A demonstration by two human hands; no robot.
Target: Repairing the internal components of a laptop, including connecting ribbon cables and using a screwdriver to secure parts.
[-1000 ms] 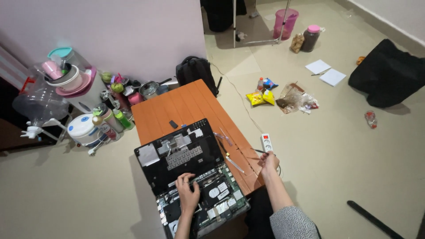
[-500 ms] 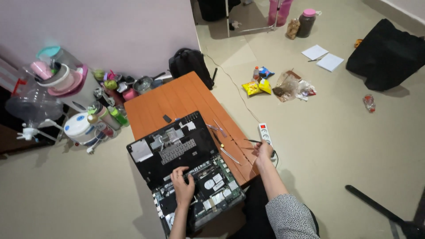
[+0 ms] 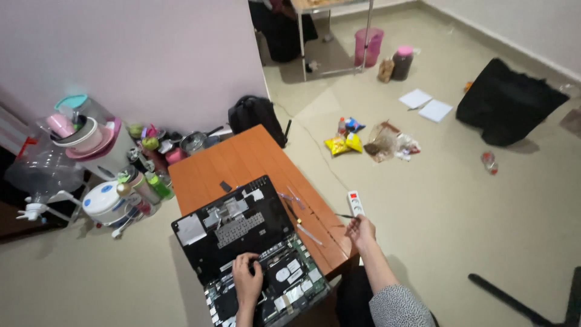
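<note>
An opened black laptop [image 3: 242,239] lies on a low orange table [image 3: 242,158], its removed cover leaning back and its circuit boards bare in front. My left hand [image 3: 247,280] rests flat on those inner parts, fingers spread. My right hand [image 3: 361,230] hovers just off the table's right edge with its fingers pinched on a thin dark tool [image 3: 344,215] that points left. Several thin sticks and small tools [image 3: 301,213] lie on the table between laptop and right hand.
A white power strip [image 3: 355,202] lies on the floor beside my right hand. Bottles, bowls and a rice cooker [image 3: 104,201] crowd the left. A black backpack [image 3: 255,115] stands behind the table. Snack bags [image 3: 342,143], papers and a black bag [image 3: 509,102] lie further off.
The view has swung and the table sits lower left in it. My left hand stays on the laptop's insides. My right hand stays at the table's right edge, slightly lifted.
</note>
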